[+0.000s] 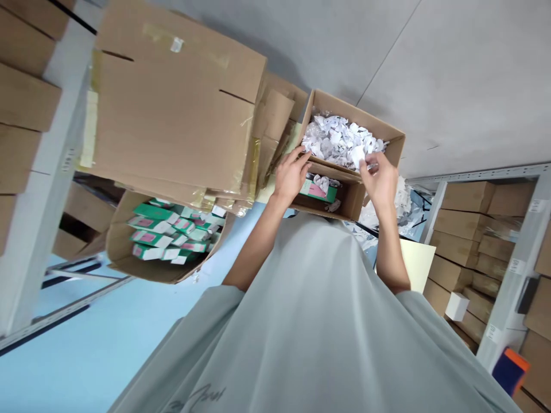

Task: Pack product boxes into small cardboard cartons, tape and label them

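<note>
A cardboard box [395, 148] full of crumpled white paper scraps [338, 137] lies in front of me. Just below it, on the near side, is a second cardboard box [355, 201] holding a green and white carton [316, 190] and some crumpled paper. My left hand [291, 175] is at the left side where the two boxes meet, fingers apart and touching the edge. Over the right part of the paper scraps, my right hand [381, 179] pinches a white paper piece [357, 155] between thumb and fingers.
Flattened cardboard boxes [172, 109] are stacked at the left. Below them stands an open box [148, 274] with many green and white cartons [150, 238]. Shelves with brown boxes [462, 229] are at the right. A bag of white scraps [403, 198] sits beyond my right forearm.
</note>
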### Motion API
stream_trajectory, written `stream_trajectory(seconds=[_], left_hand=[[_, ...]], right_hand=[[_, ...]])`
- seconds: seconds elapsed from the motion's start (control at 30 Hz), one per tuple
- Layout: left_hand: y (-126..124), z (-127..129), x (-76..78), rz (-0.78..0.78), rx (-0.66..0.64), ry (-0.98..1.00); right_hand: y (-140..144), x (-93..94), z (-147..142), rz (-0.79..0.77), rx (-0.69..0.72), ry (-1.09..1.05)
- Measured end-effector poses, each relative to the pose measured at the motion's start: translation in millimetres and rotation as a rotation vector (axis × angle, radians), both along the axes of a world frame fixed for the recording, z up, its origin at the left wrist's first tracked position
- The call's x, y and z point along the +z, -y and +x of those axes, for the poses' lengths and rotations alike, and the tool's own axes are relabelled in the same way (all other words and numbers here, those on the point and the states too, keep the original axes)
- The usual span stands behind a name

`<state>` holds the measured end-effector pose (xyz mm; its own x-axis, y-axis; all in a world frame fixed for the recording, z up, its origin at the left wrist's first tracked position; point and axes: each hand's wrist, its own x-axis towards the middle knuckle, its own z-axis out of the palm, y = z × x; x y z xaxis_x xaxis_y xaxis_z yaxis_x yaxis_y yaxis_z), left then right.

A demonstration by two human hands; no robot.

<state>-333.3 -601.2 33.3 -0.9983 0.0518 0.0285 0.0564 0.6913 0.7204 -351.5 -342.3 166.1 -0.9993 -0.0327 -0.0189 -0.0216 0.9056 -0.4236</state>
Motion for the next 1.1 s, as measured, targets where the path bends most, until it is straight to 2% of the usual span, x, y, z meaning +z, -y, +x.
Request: stream_trajectory(seconds=[0.07, 0.17, 0.27, 0.33, 0.4, 0.5, 0.57, 0.67, 0.8, 0.87, 0.93, 1.0, 1.1], left_hand=[[0, 0, 0.1, 0.005, -0.003, 0.007], [1, 1, 1.3, 0.011, -0.017, 0.022], [3, 3, 5.8, 0.028, -0.04, 0.024], [8, 8, 11.1, 0.041, -0.048, 0.002], [16, 19, 17.4, 0.043, -0.015, -0.022], [34, 45, 25.3, 0.016, 0.081, 0.036], [45, 64, 28.1, -0.019, 0.118, 0.172], [54, 85, 28.5, -0.059, 0.11, 0.419], [57, 92, 23.0, -0.099, 0.045, 0.641], [57, 87, 18.3, -0.103, 0.041, 0.725], [56, 81, 14.0, -0.074, 0.05, 0.777], [54, 77, 11.9, -0.061, 0.055, 0.784], [46, 77, 14.9, -0.105, 0.041, 0.745]], right_hand=[[5, 8.4, 38, -0.123, 0.059, -0.001], [24, -1.2, 75, -0.175, 0.151, 0.155], [44, -21.9, 84, -0.108, 0.22, 0.319], [47, -31.5, 86, -0.082, 0.245, 0.351], [40, -36.1, 93, -0.068, 0.186, 0.314], [17, -39.5, 115, 0.026, -0.098, 0.226], [2, -43.3, 131, 0.112, -0.281, 0.217], [-14, -53.2, 146, 0.157, -0.426, 0.254], [-24, -69.5, 152, 0.152, -0.61, 0.291], [-26, -77.1, 154, 0.159, -0.621, 0.301], [-26, -83.8, 158, 0.101, -0.534, 0.324], [-24, -89.1, 164, 0.008, -0.455, 0.393], [-24, -92.1, 180, -0.065, -0.458, 0.492]])
